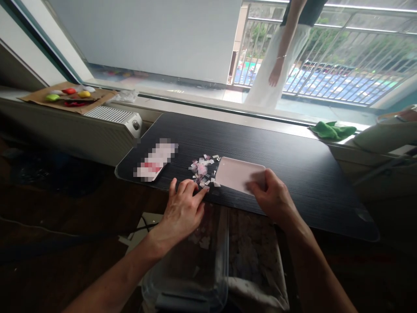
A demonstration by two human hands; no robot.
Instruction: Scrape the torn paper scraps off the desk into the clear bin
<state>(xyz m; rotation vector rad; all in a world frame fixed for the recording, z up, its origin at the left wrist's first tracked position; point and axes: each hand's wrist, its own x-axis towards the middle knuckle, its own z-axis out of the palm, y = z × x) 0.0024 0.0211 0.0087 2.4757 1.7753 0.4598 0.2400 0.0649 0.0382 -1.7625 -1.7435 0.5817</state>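
My right hand [273,194] grips the right end of a pale pink rectangular plate [233,171], thumb on top, low over the dark table [289,174]. Against the plate's left edge lies a loose pile of small white and pink paper-like scraps [201,167]. My left hand [185,202] rests at the table's front edge with fingers apart, its index fingertip touching a scrap at the near side of the pile. Below the edge stands a clear plastic bin [224,261] with some scraps visible inside.
A blurred-out pink and white item [158,161] lies on the table's left. A green cloth [332,130] is on the sill. On the far left, cardboard [35,96] carries several colourful items beside a radiator [114,116]. A person [280,56] stands beyond the window.
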